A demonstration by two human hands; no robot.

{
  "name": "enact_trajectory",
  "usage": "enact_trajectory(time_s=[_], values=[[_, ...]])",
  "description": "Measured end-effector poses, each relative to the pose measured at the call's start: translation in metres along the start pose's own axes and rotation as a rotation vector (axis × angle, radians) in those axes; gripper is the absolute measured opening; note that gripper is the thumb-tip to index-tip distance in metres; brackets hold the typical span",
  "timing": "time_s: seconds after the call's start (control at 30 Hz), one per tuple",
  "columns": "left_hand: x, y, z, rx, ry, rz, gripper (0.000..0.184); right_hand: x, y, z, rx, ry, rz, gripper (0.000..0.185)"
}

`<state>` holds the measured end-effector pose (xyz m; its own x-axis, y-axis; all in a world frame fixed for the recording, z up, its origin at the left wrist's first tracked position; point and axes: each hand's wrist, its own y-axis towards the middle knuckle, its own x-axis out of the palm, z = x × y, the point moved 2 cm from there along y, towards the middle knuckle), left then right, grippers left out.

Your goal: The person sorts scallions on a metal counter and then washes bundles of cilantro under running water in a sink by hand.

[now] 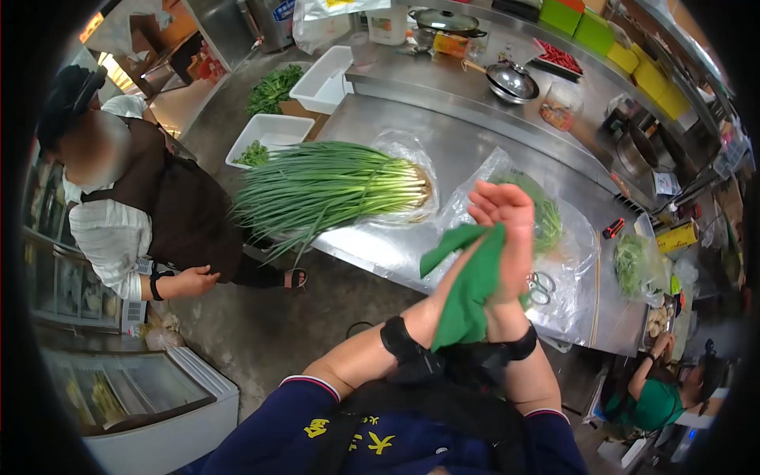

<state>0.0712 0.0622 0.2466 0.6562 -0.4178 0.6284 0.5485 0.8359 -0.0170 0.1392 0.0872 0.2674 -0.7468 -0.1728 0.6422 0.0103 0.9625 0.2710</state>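
Observation:
My two hands are raised together over the metal table's near side, overlapping and blurred. A green cloth [469, 305] is wrapped about my left wrist and hangs down between the forearms. My right hand [514, 257] is pressed along the cloth and appears closed on it. Of my left hand [487, 207], curled fingers seem to show above the cloth; which fingers belong to which hand is hard to separate. Behind them lie leafy greens [546, 222] on clear plastic, with scissors [541, 287] beside my right wrist. A large bundle of green onions [340, 186] lies to the left.
A person in a brown apron [186, 210] stands at the left, near a glass-topped freezer [134, 392]. Another person in green [657, 400] works at far right. White tubs [326, 79], a lidded wok [512, 81] and bagged greens [631, 265] surround the table [380, 115].

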Motion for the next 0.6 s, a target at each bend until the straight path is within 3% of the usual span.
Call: enact_trajectory(time_s=[0.07, 0.13, 0.17, 0.2, 0.27, 0.33, 0.37, 0.43, 0.47, 0.5, 0.53, 0.6], values=[[-0.021, -0.002, 0.006, 0.148, 0.035, 0.114, 0.04, 0.029, -0.005, 0.014, -0.106, -0.62, -0.151, 0.068], [-0.057, 0.004, 0.02, -0.052, -0.392, 0.175, 0.045, 0.031, -0.03, 0.028, -0.081, -0.969, -0.317, 0.065], [-0.066, 0.003, 0.038, -0.032, -0.347, 0.466, 0.052, 0.036, -0.051, 0.035, 0.059, -0.805, -0.248, 0.079], [-0.072, 0.004, 0.057, 0.034, -0.277, 0.491, 0.052, 0.019, -0.074, 0.05, 0.196, -0.791, -0.274, 0.074], [-0.071, 0.017, 0.075, 0.109, 0.01, 0.217, 0.054, -0.004, -0.095, 0.065, 0.637, 0.022, 0.087, 0.069], [-0.028, 0.009, 0.082, 0.106, 0.546, -0.034, 0.076, -0.019, -0.071, 0.059, 0.622, 0.618, 0.105, 0.062], [-0.017, 0.012, 0.07, 0.137, 0.321, -0.158, 0.084, -0.018, -0.055, 0.054, 0.62, 0.523, 0.158, 0.055], [0.006, 0.017, 0.041, 0.273, -0.225, -0.13, 0.065, -0.026, -0.047, 0.048, 0.404, 0.115, 0.102, 0.049], [0.012, 0.019, 0.031, 0.295, -0.459, -0.09, 0.056, -0.028, -0.047, 0.045, 0.384, 0.15, 0.144, 0.049], [0.004, 0.028, 0.026, 0.125, -0.83, -0.053, 0.042, -0.029, -0.049, 0.047, 0.36, 0.17, 0.184, 0.049], [-0.002, 0.03, 0.022, 0.086, -0.936, -0.055, 0.038, -0.03, -0.05, 0.049, 0.34, 0.19, 0.22, 0.049], [0.001, 0.035, 0.011, 0.162, -0.476, 0.124, 0.037, -0.034, -0.053, 0.05, 0.3, 0.225, 0.264, 0.05]])
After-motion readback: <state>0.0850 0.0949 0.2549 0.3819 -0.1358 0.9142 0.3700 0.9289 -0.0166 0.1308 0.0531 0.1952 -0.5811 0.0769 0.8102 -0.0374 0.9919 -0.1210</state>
